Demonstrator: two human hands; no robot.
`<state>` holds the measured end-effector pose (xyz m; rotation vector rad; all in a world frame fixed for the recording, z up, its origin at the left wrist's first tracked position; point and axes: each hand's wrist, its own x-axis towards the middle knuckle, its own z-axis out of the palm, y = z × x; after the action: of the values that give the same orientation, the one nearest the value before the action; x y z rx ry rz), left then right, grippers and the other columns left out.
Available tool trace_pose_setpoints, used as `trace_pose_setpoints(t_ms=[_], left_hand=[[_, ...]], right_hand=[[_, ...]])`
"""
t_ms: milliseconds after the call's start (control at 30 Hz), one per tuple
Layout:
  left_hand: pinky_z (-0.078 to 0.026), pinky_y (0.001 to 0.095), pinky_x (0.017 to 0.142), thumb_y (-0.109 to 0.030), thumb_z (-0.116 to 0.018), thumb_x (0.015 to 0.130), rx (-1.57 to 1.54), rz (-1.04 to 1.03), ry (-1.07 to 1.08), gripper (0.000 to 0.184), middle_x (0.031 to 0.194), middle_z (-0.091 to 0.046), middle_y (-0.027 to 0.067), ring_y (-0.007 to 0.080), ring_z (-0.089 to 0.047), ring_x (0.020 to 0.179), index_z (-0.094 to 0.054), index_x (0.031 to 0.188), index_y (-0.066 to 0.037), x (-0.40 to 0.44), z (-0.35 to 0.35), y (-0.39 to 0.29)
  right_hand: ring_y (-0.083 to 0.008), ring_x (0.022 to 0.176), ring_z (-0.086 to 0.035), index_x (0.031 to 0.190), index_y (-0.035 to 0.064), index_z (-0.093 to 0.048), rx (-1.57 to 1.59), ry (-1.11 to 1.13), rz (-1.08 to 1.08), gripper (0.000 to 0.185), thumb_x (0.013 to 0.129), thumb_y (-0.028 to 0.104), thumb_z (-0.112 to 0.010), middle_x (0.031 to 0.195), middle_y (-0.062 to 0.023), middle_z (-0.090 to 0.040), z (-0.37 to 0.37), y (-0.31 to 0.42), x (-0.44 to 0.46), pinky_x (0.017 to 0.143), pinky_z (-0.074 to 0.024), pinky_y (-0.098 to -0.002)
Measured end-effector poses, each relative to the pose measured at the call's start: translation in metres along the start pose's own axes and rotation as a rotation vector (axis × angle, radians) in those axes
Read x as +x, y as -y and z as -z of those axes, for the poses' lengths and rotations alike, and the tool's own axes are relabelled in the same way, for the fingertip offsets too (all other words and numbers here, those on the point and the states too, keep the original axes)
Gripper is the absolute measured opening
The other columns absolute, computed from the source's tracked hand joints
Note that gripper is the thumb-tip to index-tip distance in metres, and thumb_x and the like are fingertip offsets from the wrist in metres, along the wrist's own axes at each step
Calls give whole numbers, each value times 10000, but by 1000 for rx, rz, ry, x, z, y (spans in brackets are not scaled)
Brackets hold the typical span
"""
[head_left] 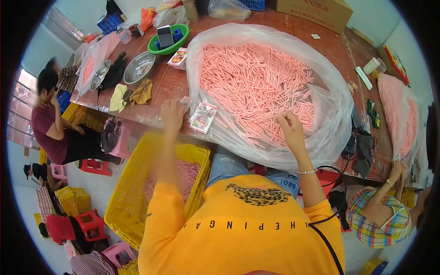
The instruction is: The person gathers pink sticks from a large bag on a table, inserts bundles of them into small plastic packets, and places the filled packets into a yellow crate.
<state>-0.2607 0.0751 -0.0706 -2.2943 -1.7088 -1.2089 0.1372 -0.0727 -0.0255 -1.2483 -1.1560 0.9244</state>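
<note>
Many thin pink sticks (247, 78) lie heaped in a large clear plastic bag (337, 101) spread on the red table. My right hand (289, 123) is over the near edge of the heap, its fingers pinched together; what they hold, if anything, is too small to name. My left hand (173, 112) is at the table's front edge, with a bit of clear plastic by its fingertips; the hand and forearm are blurred. Between my hands, a printed packet (203, 117) lies on the bag's near left edge. Below my left arm, a yellow crate (130, 190) holds pink pieces.
A green basin (178, 42) with a phone, another packet (178, 58), a metal bowl (139, 67) and cloths (141, 92) are on the left. A cardboard box (316, 13) stands at the back. People sit at left and right; a co-worker's hands (398, 172) touch another bag.
</note>
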Motion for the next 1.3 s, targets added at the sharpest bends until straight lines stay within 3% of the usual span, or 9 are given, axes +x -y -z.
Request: trace_pose_setpoints(t_ms=[100, 233, 433, 633, 833, 933, 1033, 1167, 1300], left_hand=[[-396, 458, 953, -149, -684, 861, 277, -77, -92, 399, 1145, -588, 176, 365, -507, 1100, -553, 1219, -32, 9, 13, -16], [-451, 443, 901, -171, -699, 851, -175, 43, 9, 357, 1132, -603, 178, 351, -567, 1034, -595, 1161, -28, 17, 8, -102], [-412, 445, 851, -106, -644, 865, -494, -156, 212, 201, 1012, -622, 148, 348, -559, 963, -613, 1055, -47, -44, -49, -226], [-406, 436, 876, -43, -608, 875, -607, -100, -12, 200, 1011, -611, 143, 338, -547, 964, -595, 1074, -27, -63, -69, -224], [-432, 392, 851, 6, -586, 883, -590, -135, -4, 196, 1025, -595, 159, 319, -553, 954, -605, 1077, -8, -59, -70, -223], [-421, 429, 879, -22, -609, 864, -620, -57, 41, 208, 1026, -612, 156, 343, -561, 989, -598, 1071, -26, -61, -69, -222], [-423, 425, 875, -29, -611, 862, -606, -121, 57, 201, 1025, -613, 157, 345, -566, 979, -602, 1063, -25, -54, -68, -223], [-438, 400, 854, -19, -602, 881, -588, -163, 53, 165, 1015, -603, 158, 330, -563, 960, -606, 1046, -11, -32, -66, -234], [-438, 399, 848, -37, -610, 883, -599, -203, 101, 142, 994, -605, 148, 322, -565, 955, -611, 1022, -13, -22, -67, -238]], right_hand=[[-81, 779, -550, 905, 6, -614, -131, -54, -43, 109, 929, 111, -633, 845, -33, -621, 3, -6, 0, 729, -455, -237], [-187, 763, -575, 887, 27, -633, -504, -159, 36, 115, 890, 138, -664, 823, -82, -620, 21, -7, 4, 724, -467, -307], [-339, 1019, -548, 926, 56, -651, -859, -3, 335, 187, 767, 140, -701, 1010, -134, -620, 10, -12, 21, 874, -456, -435], [-340, 1156, -488, 1093, 79, -618, -1099, 104, 663, 395, 702, 82, -672, 1089, -142, -571, -36, -13, 39, 1049, -363, -462], [-329, 1160, -479, 972, 47, -596, -1106, 145, 493, 219, 758, 81, -627, 1059, -130, -566, -51, -28, 69, 1012, -357, -508], [-308, 1064, -510, 1206, 11, -572, -974, 53, 382, 376, 857, 144, -620, 1020, -129, -562, -32, -22, 73, 936, -390, -466], [-252, 904, -554, 1225, -13, -562, -326, 105, -88, 371, 959, 244, -588, 910, -92, -549, -8, 19, 72, 835, -453, -406], [-146, 660, -524, 1023, 30, -577, 249, -93, -256, 339, 1000, 367, -539, 742, -12, -505, 12, -5, 70, 611, -474, -327], [-105, 608, -473, 821, 92, -540, 575, 56, -483, 394, 969, 455, -579, 663, 25, -469, 29, 3, 73, 628, -441, -277]])
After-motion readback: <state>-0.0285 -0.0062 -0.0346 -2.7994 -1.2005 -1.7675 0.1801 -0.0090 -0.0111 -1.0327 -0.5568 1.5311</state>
